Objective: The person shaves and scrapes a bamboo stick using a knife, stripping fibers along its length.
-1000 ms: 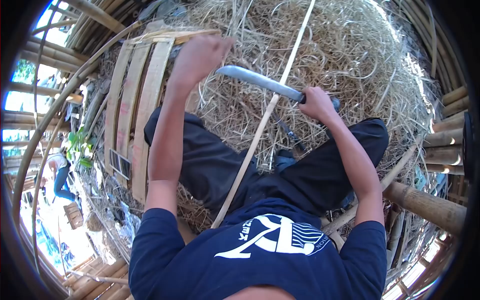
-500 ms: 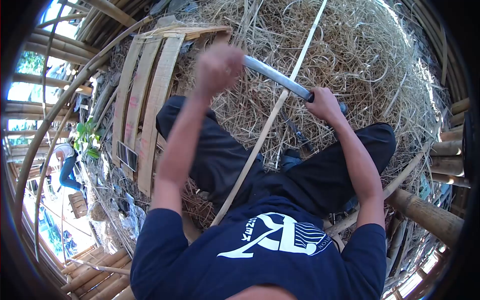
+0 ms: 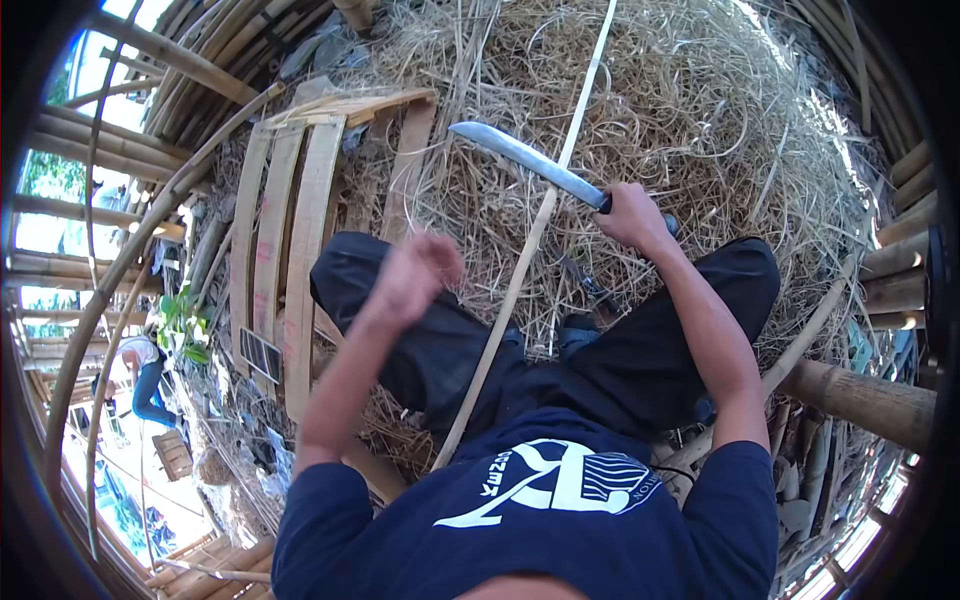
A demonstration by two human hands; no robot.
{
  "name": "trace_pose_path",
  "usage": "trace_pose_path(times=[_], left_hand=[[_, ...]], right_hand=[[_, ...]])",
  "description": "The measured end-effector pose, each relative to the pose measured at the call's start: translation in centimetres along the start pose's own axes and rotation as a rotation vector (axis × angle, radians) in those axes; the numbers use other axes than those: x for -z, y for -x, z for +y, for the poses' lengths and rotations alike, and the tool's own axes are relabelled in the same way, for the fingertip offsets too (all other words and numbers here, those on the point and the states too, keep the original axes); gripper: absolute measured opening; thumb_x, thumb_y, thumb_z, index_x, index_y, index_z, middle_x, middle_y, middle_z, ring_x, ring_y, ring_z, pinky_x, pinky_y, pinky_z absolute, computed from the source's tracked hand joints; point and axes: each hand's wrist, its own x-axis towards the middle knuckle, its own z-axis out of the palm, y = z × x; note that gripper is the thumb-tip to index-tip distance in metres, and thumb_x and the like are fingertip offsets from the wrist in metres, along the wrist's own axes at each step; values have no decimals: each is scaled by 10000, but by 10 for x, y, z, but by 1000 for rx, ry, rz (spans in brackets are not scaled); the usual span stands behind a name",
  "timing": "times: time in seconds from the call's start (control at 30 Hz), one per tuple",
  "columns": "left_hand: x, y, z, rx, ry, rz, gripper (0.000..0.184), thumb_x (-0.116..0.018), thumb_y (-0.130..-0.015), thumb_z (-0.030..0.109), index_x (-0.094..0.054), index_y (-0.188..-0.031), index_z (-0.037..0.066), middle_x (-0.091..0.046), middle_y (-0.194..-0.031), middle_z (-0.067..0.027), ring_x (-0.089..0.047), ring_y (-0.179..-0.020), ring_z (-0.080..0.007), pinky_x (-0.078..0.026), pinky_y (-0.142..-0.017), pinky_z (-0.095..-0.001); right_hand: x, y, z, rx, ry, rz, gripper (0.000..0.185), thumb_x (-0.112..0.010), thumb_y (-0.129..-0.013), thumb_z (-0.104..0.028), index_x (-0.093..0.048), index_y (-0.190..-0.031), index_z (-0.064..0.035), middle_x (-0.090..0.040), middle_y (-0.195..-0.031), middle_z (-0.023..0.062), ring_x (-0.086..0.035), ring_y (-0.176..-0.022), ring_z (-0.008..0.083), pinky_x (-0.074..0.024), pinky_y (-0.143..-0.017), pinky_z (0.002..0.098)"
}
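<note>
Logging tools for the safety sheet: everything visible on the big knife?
The knife has a long, broad, bare blade, grey metal by its look, slightly curved toward the tip, and a dark handle. The right hand grips the handle and hides most of it. The blade slants up and leftward in the picture, straw behind it, and crosses over the pale strip, apparently touching it.

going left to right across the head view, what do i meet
green leaves, dark flat rectangle on the slats, left hand, machete blade, right hand, thick bamboo pole
</note>
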Motion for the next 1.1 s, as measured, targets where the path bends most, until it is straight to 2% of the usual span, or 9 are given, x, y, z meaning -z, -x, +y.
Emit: trace_pose_path(times=[0.07,0.1,0.17,0.23,0.27,0.3,0.4,0.7,1.1], left_hand=[[29,-41,55,-676,-670,510,470,-426,-1011,424,-617,-852,26,-580,-752,-47,-538,-667,-156,-446,-637,-329],[26,-39,91,-907,-1127,749,374,-482,-1004,330,-618,-875,7,-600,-780,-60,-560,-692,-148,-459,-661,-323],[14,-27,132,-1045,-1024,735,263,-519,-997,258,-631,-989,21,-662,-928,-71,-627,-868,-144,-479,-797,-290],[-62,24,125,-950,-830,290,229,-537,-985,210,-632,-1049,11,-668,-981,-87,-638,-927,-171,-482,-860,-306],[-89,48,114,-965,-1023,27,207,-597,-939,185,-632,-1042,9,-666,-990,-101,-648,-924,-194,-487,-894,-329],[-119,70,109,-1078,-1207,-285,319,-676,-813,9,-621,-1119,81,-655,-996,-98,-660,-790,-183,-512,-777,-291],[-172,112,96,-1290,-1260,-771,223,-750,-745,89,-682,-958,78,-669,-872,-82,-654,-708,-237,-545,-661,-319],[-188,125,94,-1371,-962,-893,147,-737,-756,92,-627,-853,84,-641,-793,-61,-619,-637,-208,-528,-603,-314],[-188,127,82,-1375,-746,-1016,174,-719,-770,95,-555,-714,91,-605,-688,-33,-574,-541,-170,-506,-526,-308]], right_hand=[[1,-1,-4,24,4,12,300,-676,-711,-216,-696,-915,4,-675,-889,240,-658,-862,391,-527,-804,460],[0,1,-5,33,2,23,301,-677,-709,-214,-694,-914,6,-675,-889,241,-659,-865,391,-527,-802,460],[1,-4,-5,43,10,63,302,-680,-706,-212,-694,-914,7,-676,-880,241,-661,-861,389,-528,-797,459],[-5,4,-5,44,21,51,303,-682,-703,-210,-694,-914,8,-676,-870,241,-663,-857,387,-529,-792,459],[-1,4,-8,12,-9,39,306,-684,-701,-212,-696,-914,7,-678,-863,239,-665,-850,386,-531,-788,457],[1,1,-10,-18,-35,26,308,-687,-699,-214,-698,-914,6,-680,-855,236,-667,-843,386,-532,-785,456],[-5,-9,-2,-41,-17,-8,319,-688,-702,-218,-707,-938,-6,-683,-855,230,-672,-834,379,-536,-784,450],[-6,-5,0,-6,42,-2,324,-689,-701,-228,-703,-946,-17,-686,-936,218,-665,-898,373,-532,-824,453],[-1,1,-3,18,18,4,274,-673,-707,-191,-704,-894,6,-675,-836,246,-666,-816,386,-537,-764,446]])
